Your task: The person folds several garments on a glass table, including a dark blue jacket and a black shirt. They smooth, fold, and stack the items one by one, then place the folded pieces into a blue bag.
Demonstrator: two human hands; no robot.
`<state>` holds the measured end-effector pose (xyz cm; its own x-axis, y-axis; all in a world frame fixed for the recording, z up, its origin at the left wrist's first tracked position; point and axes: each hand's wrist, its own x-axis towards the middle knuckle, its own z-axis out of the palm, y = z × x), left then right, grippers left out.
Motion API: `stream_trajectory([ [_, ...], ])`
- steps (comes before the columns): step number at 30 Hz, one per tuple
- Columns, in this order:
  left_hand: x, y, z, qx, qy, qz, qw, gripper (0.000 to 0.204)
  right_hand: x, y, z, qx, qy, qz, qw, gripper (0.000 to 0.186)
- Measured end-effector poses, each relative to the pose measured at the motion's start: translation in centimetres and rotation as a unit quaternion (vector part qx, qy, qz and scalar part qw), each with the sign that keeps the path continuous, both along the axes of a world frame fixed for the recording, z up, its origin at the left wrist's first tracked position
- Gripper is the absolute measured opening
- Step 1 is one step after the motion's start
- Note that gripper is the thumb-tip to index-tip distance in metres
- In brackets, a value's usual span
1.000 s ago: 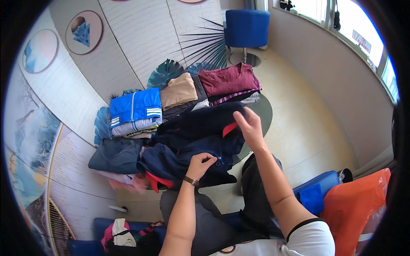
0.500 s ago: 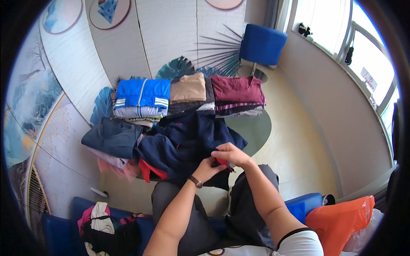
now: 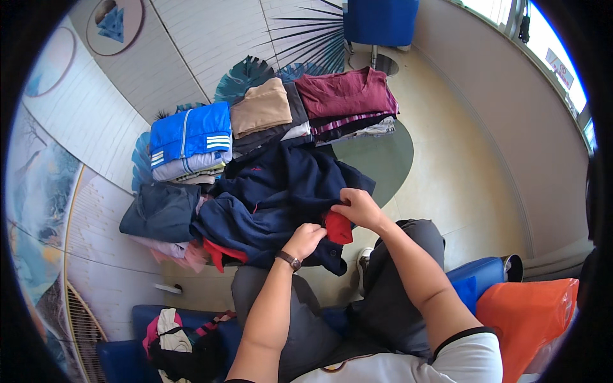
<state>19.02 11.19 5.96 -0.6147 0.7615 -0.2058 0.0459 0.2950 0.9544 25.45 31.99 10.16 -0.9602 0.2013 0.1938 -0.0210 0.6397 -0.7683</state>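
From where I stood, the navy garment [image 3: 274, 198] lay spread and rumpled across the middle of the table [image 3: 393, 159], its lower part reaching over the near edge above the person's knees. The left hand [image 3: 305, 240], a watch [image 3: 289, 260] on its wrist, was nearly closed, thumb and fingertips drawn together on the cloth at the left side of a red patch [image 3: 338, 228] of the garment. The right hand [image 3: 359, 209] was bent in a pinch too, its thumb and fingers gripping the top of that patch, toward the table's right edge. Another bit of red showed at the near edge, farther left.

Folded clothes ringed the garment. Along the far edge stood a pile topped by a bright blue jacket [image 3: 191, 134] with white stripes, then a tan garment [image 3: 263, 107] on dark cloth, then a maroon top [image 3: 348, 92] over striped pieces near the far right. At the left edge, a dark grey garment [image 3: 161, 209] rested on paler clothes, with pink fabric [image 3: 188, 256] hanging below.
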Motion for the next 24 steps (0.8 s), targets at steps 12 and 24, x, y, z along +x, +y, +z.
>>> stream_trajectory([
  [12, 1.7, 2.1, 0.7, 0.160, 0.048, 0.104, 0.981, 0.032, 3.0, -3.8, -3.1, -0.601, -0.187, -0.106, 0.770, 0.047],
  [24, -0.3, -0.4, 2.4, 0.149, -0.090, 0.098, 0.980, 0.011, 2.1, -1.2, -2.1, -0.570, -0.130, -0.062, 0.809, 0.023],
])
